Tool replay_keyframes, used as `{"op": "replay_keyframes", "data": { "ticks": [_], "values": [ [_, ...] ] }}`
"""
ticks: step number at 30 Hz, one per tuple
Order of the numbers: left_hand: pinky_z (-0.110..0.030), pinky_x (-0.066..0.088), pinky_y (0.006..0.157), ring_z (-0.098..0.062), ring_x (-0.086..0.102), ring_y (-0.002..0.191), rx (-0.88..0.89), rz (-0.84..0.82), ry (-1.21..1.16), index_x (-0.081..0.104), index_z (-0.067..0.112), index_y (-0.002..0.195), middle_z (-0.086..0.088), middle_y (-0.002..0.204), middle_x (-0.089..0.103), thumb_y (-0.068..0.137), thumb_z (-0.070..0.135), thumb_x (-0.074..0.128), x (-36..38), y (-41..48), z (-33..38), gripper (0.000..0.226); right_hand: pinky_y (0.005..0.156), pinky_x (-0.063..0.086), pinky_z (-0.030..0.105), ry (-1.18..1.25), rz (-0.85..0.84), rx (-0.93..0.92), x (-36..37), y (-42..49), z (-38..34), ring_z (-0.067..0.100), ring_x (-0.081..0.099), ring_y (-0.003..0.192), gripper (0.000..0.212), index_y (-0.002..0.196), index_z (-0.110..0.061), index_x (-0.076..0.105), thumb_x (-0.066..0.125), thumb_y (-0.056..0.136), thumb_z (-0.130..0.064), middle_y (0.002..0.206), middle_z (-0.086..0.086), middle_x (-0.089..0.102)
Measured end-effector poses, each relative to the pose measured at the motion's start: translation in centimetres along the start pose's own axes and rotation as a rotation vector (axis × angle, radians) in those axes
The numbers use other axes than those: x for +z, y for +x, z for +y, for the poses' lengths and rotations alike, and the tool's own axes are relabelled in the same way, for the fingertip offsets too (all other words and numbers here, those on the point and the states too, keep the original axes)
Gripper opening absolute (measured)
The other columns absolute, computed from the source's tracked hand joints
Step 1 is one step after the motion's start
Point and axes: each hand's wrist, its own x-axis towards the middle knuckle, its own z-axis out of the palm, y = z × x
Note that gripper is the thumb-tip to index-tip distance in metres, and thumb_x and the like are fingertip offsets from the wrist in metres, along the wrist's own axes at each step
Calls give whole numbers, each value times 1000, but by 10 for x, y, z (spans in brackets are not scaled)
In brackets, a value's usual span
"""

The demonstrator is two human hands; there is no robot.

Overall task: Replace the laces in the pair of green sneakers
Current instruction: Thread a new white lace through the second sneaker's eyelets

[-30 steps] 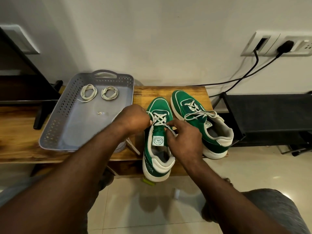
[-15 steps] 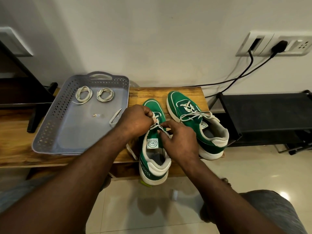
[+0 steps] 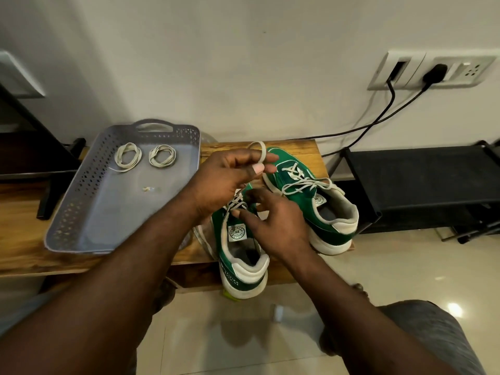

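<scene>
Two green sneakers stand on a wooden bench (image 3: 24,255). On the near sneaker (image 3: 244,278), heel toward me, the white lace (image 3: 238,204) is partly threaded. My left hand (image 3: 227,182) is raised above its toe and pinches a loop of that lace (image 3: 258,148) between thumb and fingers. My right hand (image 3: 276,228) lies over the near sneaker's throat, its bent fingers holding the upper beside the lacing. The far sneaker (image 3: 324,231) is fully laced, its ends lying loose. Two coiled white laces (image 3: 128,157) (image 3: 162,156) lie in a grey tray (image 3: 73,209).
The perforated grey tray takes up the bench's left part. A black rack (image 3: 419,180) stands to the right of the bench. Black cables (image 3: 378,125) run from a wall socket (image 3: 433,73) behind the sneakers. A dark stand (image 3: 46,158) is at the left.
My left hand has risen from the near sneaker's eyelets, drawing a loop of lace up and away. My right hand has let go of the lace and settled on the sneaker.
</scene>
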Motion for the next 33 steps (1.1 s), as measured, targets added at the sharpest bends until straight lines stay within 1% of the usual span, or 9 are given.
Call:
{"op": "replay_keyframes", "data": {
  "ticks": [3,6,9,13,19,24,28,30,33],
  "values": [
    [-22,59,85,-9,71,110,74,-41,127,76,5,122,4,119,77,100,5,65,2,2,0,25,75,58,34,227,46,10,1,-1,-7,3,66,93,26,108,-24,73,73,90,-42,101,-12,73],
    [-30,57,94,-10,68,113,98,-45,216,83,28,105,4,118,74,101,22,67,3,4,0,17,79,62,43,573,24,148,-4,2,-13,17,75,88,10,98,-13,77,70,96,-20,91,1,78],
    [-40,56,96,-13,71,105,-65,-31,250,80,30,111,3,110,78,107,44,53,-3,7,-3,31,70,56,24,825,56,266,-16,5,-17,7,72,77,10,96,-11,77,68,100,-12,85,1,78],
    [-48,54,102,-15,71,100,-263,-133,521,80,24,104,5,99,78,107,32,57,-18,9,-21,25,80,46,37,929,90,376,-26,13,-5,15,62,82,13,105,-15,78,66,101,-17,88,3,76],
    [-45,56,97,-17,71,97,-295,-141,504,79,22,97,2,95,77,102,26,66,-19,7,-24,14,71,45,28,1115,54,410,-37,16,3,12,60,78,18,108,-15,74,57,102,-14,89,2,70],
    [-44,56,93,-18,70,94,-262,-84,396,79,21,94,3,92,77,99,22,71,-19,6,-17,10,64,55,30,791,256,557,-33,11,3,16,70,80,26,120,-18,56,69,98,-15,100,5,72],
    [-37,58,85,-12,71,86,-211,-100,451,80,25,90,9,85,77,96,27,75,-19,5,-13,8,69,54,21,221,509,95,-33,-3,-10,8,65,86,40,124,-26,49,75,95,-29,95,-4,62],
    [-36,57,82,-11,70,82,-189,-125,481,80,24,89,9,82,76,95,26,76,-17,4,-12,7,83,49,26,-7,361,-63,-28,0,-9,13,56,103,31,124,-25,60,63,98,-41,110,-3,60],
    [-39,57,86,-13,71,88,-183,-153,550,80,25,89,7,86,77,95,25,76,-17,3,-13,6,98,41,46,-218,-55,20,-19,7,-3,21,44,119,37,114,-27,71,41,105,-48,120,-3,61]
  ]
}}
